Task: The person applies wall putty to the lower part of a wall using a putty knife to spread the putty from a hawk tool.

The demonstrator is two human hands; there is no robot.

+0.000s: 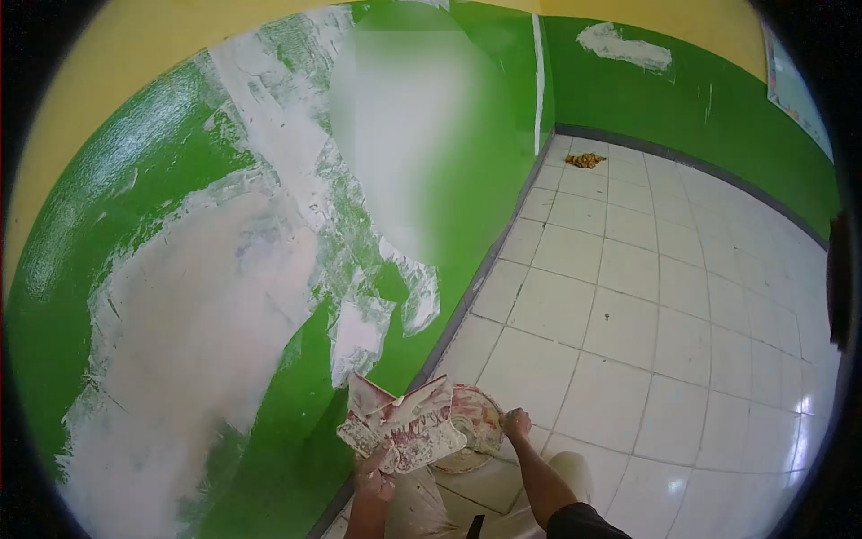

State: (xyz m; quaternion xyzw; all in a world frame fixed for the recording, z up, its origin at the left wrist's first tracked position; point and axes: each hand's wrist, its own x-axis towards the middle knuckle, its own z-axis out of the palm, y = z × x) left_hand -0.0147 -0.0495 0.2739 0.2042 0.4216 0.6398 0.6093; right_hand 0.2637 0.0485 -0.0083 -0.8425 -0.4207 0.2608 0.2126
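My left hand (375,476) is closed around putty-smeared spreaders (417,437), whose wide reddish plates form a V-shaped notch at the top. Whether they are two separate plates is hard to tell. Just right of them, partly covered by their edge, sits a round putty container (480,415), reddish inside and coated with pale putty. My right hand (514,424) is a fist at the container's right rim, apparently gripping it. The green wall (489,117) on the left carries a large patch of white putty (193,314) and thinner smears higher up.
White floor tiles (620,332) stretch to the right, bordered by a grey skirting strip (489,269). A small brownish clump (585,160) lies near the far corner. Another putty patch (626,47) marks the far wall. My knee (572,472) shows beside my right forearm.
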